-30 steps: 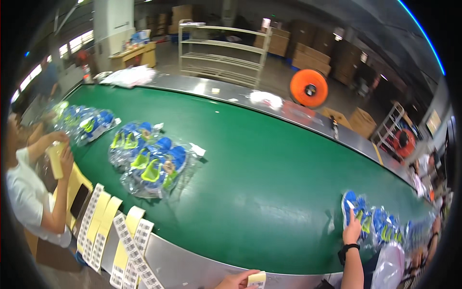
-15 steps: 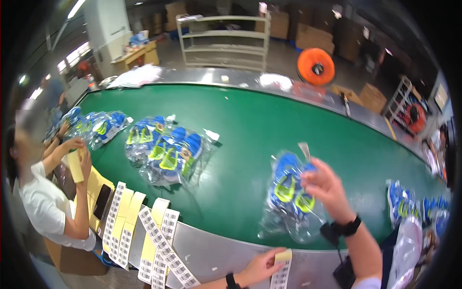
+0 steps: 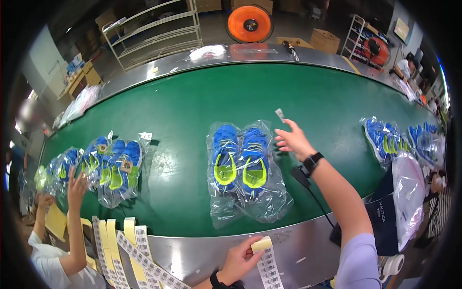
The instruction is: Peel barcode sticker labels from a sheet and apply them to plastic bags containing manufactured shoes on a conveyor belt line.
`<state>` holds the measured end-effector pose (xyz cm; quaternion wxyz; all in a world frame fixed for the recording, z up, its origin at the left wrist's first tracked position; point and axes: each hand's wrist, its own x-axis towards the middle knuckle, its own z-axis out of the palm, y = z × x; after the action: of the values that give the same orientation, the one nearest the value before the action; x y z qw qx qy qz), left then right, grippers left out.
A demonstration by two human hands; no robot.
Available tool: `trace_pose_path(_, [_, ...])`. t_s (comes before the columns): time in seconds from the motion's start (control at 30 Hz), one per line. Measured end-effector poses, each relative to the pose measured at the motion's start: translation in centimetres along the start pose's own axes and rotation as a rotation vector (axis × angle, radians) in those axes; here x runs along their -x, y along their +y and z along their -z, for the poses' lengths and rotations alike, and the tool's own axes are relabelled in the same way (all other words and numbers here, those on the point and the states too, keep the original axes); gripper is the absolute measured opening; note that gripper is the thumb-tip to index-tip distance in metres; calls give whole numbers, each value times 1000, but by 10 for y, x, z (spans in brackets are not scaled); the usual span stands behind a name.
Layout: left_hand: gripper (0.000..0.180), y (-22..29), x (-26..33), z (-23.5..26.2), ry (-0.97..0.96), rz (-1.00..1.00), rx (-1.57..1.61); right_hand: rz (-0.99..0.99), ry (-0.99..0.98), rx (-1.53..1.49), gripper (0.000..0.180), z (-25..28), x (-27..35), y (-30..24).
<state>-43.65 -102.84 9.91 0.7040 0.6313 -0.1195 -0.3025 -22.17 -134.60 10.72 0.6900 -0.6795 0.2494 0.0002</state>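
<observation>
A pair of blue shoes [image 3: 239, 159] with lime-green linings lies in a clear plastic bag [image 3: 226, 212] on the green belt in front of me. Just right of its toe end is my right hand [image 3: 294, 140], fingers spread and stretched out. At its index fingertip shows a small white label [image 3: 279, 114]; whether it sticks to the finger or the bag is hard to tell. Down at the near metal edge, my left hand [image 3: 239, 260] pinches the yellow-backed top of a barcode label strip [image 3: 269, 270], which hangs toward me.
More bagged blue shoes lie on the belt, at left [image 3: 126, 166] and right [image 3: 385, 139]. Several label strips [image 3: 144, 257] hang over the near edge at left. A co-worker's hand [image 3: 77, 190] reaches there. A dark cloth item with clear plastic [image 3: 406, 197] sits at right.
The view has swung right. My right hand has come off the shoe bag to its right side, its fingers now spread. The bagged shoes lie straighter and in full view. My left hand keeps the strip.
</observation>
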Motion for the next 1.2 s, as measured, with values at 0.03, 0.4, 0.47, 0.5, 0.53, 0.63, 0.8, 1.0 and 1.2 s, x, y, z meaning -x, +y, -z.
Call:
trace_pose_path(0.03, [41,-1,0,0,-1,20,-12,3,-30,-50,76,-8,-13,6])
trace_pose_path(0.4, [42,-5,3,2,-13,82,-16,19,62,-38,73,39,-11,16])
trace_pose_path(0.47, [42,-5,2,2,-28,72,-7,145,125,-77,57,50,-7,8])
trace_pose_path(0.5, [42,-5,1,2,-38,69,0,210,155,-101,50,54,-6,2])
trace_pose_path(0.53, [42,-6,1,1,-48,65,7,226,135,-98,41,58,-8,-5])
trace_pose_path(0.63, [42,-5,1,1,-25,49,-19,339,21,-72,12,50,-12,-28])
trace_pose_path(0.8, [42,-4,0,1,-13,39,-29,572,44,496,14,10,-6,-17])
trace_pose_path(1.0, [42,-2,-2,0,-46,61,-59,378,94,529,14,16,-32,-13])
trace_pose_path(1.2, [42,-4,-3,-3,-35,51,-35,389,135,641,14,9,-40,-13])
